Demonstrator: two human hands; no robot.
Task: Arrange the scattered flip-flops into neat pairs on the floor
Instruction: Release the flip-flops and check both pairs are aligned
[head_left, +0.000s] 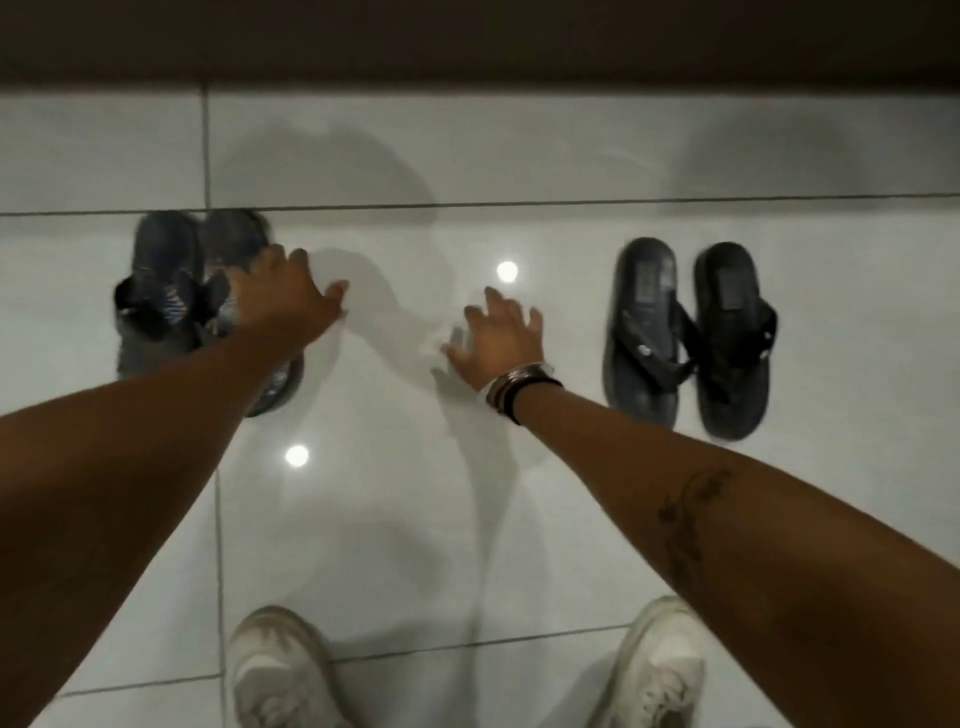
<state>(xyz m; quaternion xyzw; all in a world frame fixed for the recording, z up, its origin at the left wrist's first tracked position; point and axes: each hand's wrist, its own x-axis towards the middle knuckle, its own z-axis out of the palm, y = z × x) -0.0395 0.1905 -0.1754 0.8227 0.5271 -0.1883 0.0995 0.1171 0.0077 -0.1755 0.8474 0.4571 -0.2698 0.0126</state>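
1 head view looks steeply down at the tiled floor (519, 156).

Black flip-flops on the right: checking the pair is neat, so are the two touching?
Apart. The head view shows a strip of pale floor between the left sandal and right sandal.

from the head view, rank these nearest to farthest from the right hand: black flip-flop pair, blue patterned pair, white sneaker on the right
Measured from the right hand, spread open over the floor:
1. Black flip-flop pair, just to its right, side by side.
2. Blue patterned pair, across on the left, partly under the left hand.
3. Right white sneaker, at the bottom edge, on the person's foot.
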